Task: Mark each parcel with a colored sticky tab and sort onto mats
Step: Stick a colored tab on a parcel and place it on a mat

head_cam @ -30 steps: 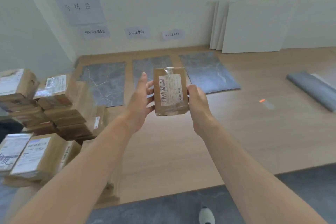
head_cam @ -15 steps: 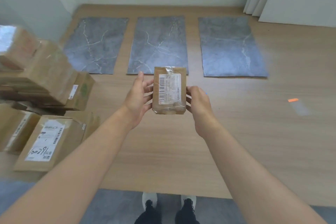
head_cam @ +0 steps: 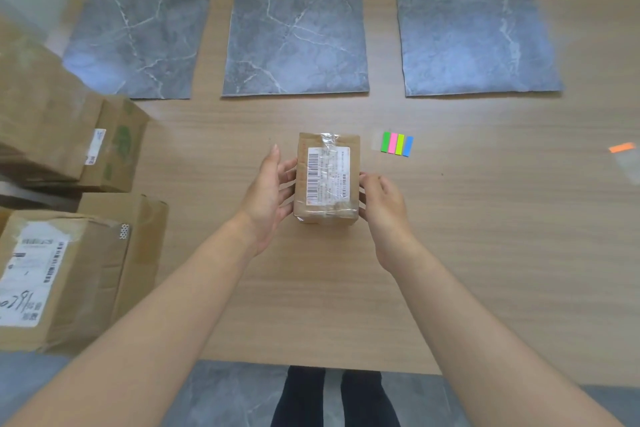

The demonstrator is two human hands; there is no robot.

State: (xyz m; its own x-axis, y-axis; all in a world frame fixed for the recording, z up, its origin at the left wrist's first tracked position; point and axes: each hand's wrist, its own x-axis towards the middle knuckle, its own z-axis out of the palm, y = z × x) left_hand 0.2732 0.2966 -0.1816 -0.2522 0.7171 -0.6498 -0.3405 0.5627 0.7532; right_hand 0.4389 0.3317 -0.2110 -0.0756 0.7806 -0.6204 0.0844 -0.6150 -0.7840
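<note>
Head view: a small brown parcel (head_cam: 325, 180) is held between both hands over the middle of the wooden surface (head_cam: 485, 253), label side up. Whether its underside touches the surface cannot be told. The left hand (head_cam: 268, 198) is laid against the parcel's left side with fingers nearly straight and the thumb pointing up, clear of it. The right hand (head_cam: 384, 208) is curled round the parcel's right edge.

A strip of sticky tabs (head_cam: 397, 144), green, pink, yellow-green and blue, is seen at 2 o'clock from the parcel, near but apart. Three grey marbled mats are laid side by side at 12 o'clock: left mat (head_cam: 142, 24), middle mat (head_cam: 298, 21), right mat (head_cam: 474, 21). Cardboard boxes (head_cam: 52, 281) are stacked at 9 o'clock. An orange tab (head_cam: 621, 148) lies at 3 o'clock, well apart.
</note>
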